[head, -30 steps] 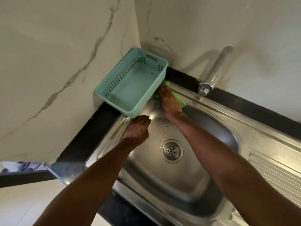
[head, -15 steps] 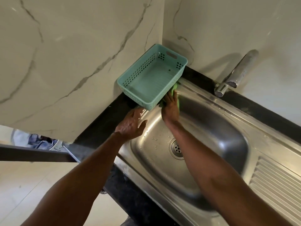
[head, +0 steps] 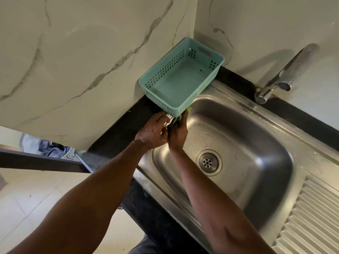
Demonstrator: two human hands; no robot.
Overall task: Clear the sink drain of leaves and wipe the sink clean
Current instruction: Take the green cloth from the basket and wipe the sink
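The steel sink (head: 256, 147) has water drops on its floor, and its round drain (head: 208, 162) shows no leaves. My right hand (head: 178, 132) presses a green cloth (head: 178, 117) against the sink's left rim, just below the basket's near corner; most of the cloth is hidden by the fingers. My left hand (head: 153, 132) rests beside it on the same rim, fingers curled against the right hand near the cloth. Whether the left hand grips the cloth or the basket I cannot tell.
An empty teal plastic basket (head: 183, 77) sits in the corner, overhanging the sink rim. A chrome tap (head: 282, 77) juts from the right wall. A ribbed drainboard (head: 311, 217) lies at right. Black counter edging (head: 117, 136) and marble walls surround the sink.
My right hand slid the cloth from the sink's back rim down along the left rim to the basket's near corner. My left hand moved in to touch the right hand.
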